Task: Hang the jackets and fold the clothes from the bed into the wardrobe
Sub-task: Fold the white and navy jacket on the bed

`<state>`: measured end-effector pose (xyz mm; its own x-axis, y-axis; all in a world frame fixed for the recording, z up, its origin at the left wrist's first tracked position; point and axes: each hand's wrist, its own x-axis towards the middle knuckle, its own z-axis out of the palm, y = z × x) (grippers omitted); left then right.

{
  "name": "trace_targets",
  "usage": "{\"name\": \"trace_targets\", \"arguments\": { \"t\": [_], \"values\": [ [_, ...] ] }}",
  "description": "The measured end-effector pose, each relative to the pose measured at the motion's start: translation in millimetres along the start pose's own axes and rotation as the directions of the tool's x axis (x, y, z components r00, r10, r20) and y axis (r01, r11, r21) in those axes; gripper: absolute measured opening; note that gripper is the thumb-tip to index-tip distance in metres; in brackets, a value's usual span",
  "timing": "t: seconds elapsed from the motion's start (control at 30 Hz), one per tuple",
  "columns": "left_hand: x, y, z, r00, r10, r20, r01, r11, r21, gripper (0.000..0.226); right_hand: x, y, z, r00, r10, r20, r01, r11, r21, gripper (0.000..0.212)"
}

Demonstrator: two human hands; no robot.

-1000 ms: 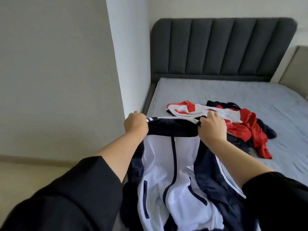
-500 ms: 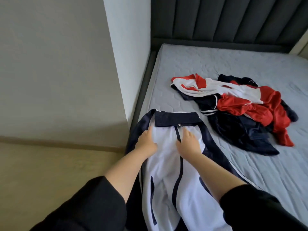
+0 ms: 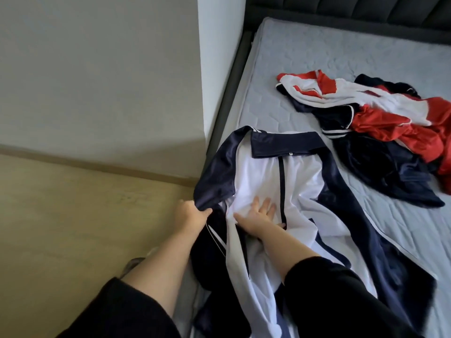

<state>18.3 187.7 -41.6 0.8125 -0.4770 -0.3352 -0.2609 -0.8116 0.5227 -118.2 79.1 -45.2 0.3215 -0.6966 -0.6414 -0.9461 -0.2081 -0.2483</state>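
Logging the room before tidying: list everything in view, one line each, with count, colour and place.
navy and white jacket: one, navy sleeves and collar, white front, spread on the near corner of the mattress, zip up.
pile of clothes: one heap, red, white and navy pieces, count unclear, further up the mattress, right of the jacket.
mattress: one, light grey, quilted.
headboard: one, dark grey, padded, at the top edge.
wall: grey-white, left of the bed.
floor: pale wood tone, lower left.
left hand: pinches the jacket's navy left sleeve at the bed's edge.
right hand: fingers spread flat on the white front.
sleeves: two, black, pushed up the forearms.
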Motion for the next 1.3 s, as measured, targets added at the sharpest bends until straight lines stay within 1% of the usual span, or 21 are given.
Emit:
{"name": "trace_targets", "arguments": {
  "t": [0.07,0.1,0.13,0.17,0.23,0.27,0.33,0.4,0.47,0.53,0.6,0.67,0.73,0.83,0.9,0.97,1.03,1.1,1.17,1.2,1.3],
  "values": [
    [6,6,-14,1.0,0.018,0.016,-0.021,0.98,0.198,0.027,2,2,2,1.0,-0.004,-0.013,0.004,1.0,0.005,0.093],
    [9,8,-21,1.0,-0.01,0.03,0.004,0.978,0.208,0.029,3,3,3,1.0,-0.007,-0.018,0.007,1.0,0.008,0.093],
    [13,7,-30,0.999,-0.042,0.008,0.04,0.987,0.153,0.03,4,3,4,1.0,-0.01,-0.022,0.011,1.0,0.013,0.094],
    [16,4,-40,0.995,-0.068,-0.069,0.071,0.997,0.039,0.028,5,4,3,1.0,-0.016,-0.025,0.016,1.0,0.02,0.095],
    [19,-4,-64,0.945,-0.149,-0.292,0.056,0.951,-0.305,0.023,6,6,-1,0.999,-0.033,-0.021,0.034,0.999,0.039,0.097],
    [19,-6,-74,0.904,-0.179,-0.388,-0.015,0.894,-0.447,0.025,6,8,-4,0.999,-0.047,-0.013,0.048,0.997,0.053,0.097],
    [15,-6,-81,0.878,-0.07,-0.474,-0.201,0.845,-0.496,0.032,6,13,-10,0.996,-0.085,-0.008,0.085,0.992,0.091,0.094],
    [5,-4,-72,0.921,0.103,-0.375,-0.281,0.844,-0.458,0.042,2,18,-14,0.99,-0.131,-0.043,0.136,0.981,0.139,0.087],
    [-5,-5,-55,0.959,0.184,-0.215,-0.26,0.873,-0.413,0.058,-4,23,-14,0.982,-0.159,-0.103,0.178,0.962,0.205,0.08],
    [-16,-6,-41,0.955,0.273,-0.112,-0.294,0.914,-0.278,0.068,-15,27,-13,0.973,-0.15,-0.177,0.194,0.944,0.266,0.073],
    [-29,-5,-30,0.925,0.38,0.016,-0.368,0.904,-0.216,0.07,-26,29,-13,0.955,-0.173,-0.239,0.234,0.938,0.256,0.065],
    [-42,-1,-24,0.896,0.407,0.176,-0.381,0.91,-0.167,0.056,-39,33,-12,0.939,-0.233,-0.252,0.287,0.935,0.209,0.058],
    [-58,3,-21,0.86,0.42,0.29,-0.429,0.902,-0.035,0.037,-53,39,-11,0.937,-0.255,-0.237,0.306,0.929,0.209,0.052],
    [-86,14,-15,0.815,0.505,0.284,-0.564,0.803,0.192,0.019,-79,51,-12,0.906,-0.279,-0.317,0.348,0.919,0.186,0.041],
    [-105,23,-6,0.822,0.483,0.302,-0.54,0.829,0.144,0.029,-95,65,-11,0.848,-0.31,-0.429,0.396,0.91,0.126,0.038],
    [-123,34,4,0.851,0.338,0.402,-0.351,0.935,-0.044,0.057,-113,85,-6,0.799,-0.323,-0.507,0.447,0.883,0.142,0.039],
    [-142,39,14,0.839,0.257,0.481,-0.185,0.964,-0.193,0.084,-129,109,1,0.773,-0.315,-0.551,0.488,0.851,0.197,0.042],
    [-155,35,22,0.838,0.237,0.492,-0.189,0.971,-0.146,0.103,-140,132,10,0.767,-0.308,-0.564,0.497,0.84,0.218,0.051],
    [-161,30,24,0.86,0.194,0.472,-0.193,0.98,-0.051,0.107,-146,152,21,0.779,-0.329,-0.534,0.492,0.849,0.194,0.069],
    [-162,29,22,0.868,0.171,0.466,-0.164,0.985,-0.056,0.104,-149,159,28,0.788,-0.353,-0.505,0.491,0.855,0.168,0.082],
    [-152,26,16,0.873,0.136,0.469,0.015,0.953,-0.304,0.095,-150,180,48,0.776,-0.453,-0.44,0.486,0.873,-0.042,0.113]
  ]
}}
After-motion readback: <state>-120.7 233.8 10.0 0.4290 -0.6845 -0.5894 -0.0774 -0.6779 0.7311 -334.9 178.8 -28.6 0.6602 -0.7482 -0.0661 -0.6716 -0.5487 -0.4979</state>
